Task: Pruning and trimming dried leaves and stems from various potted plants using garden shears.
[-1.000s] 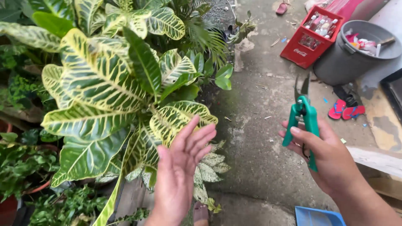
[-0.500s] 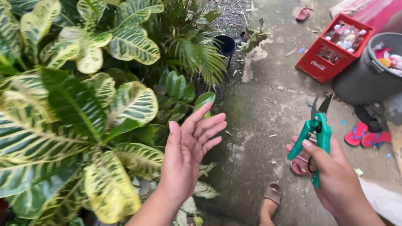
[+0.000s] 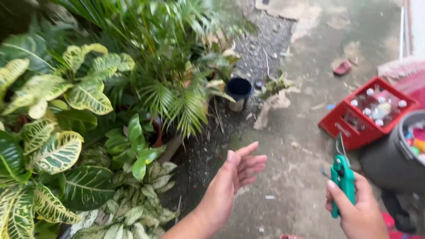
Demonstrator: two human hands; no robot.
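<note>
Outdoor yard, rough grey concrete floor point(image 3: 292, 177) with scattered debris, bordered on the left by dense potted foliage. Right hand point(image 3: 361, 212) is closed around the green-handled metal pruning shears point(image 3: 343, 179), held upright low at the right; blade position is blurred, apparently nearly together. Left hand point(image 3: 232, 186) is empty, fingers spread and relaxed, palm turned inward, hovering above the floor near the yellow-veined variegated croton leaves point(image 3: 57, 152). Small black plastic pot point(image 3: 239, 90) stands beyond. Red plastic bottle crate point(image 3: 369, 113) and dark grey round bin point(image 3: 394, 161) sit at right. Assessment: shears are light, rigid, sharp-edged; grip belongs on both handles, clear of the blades.
</note>
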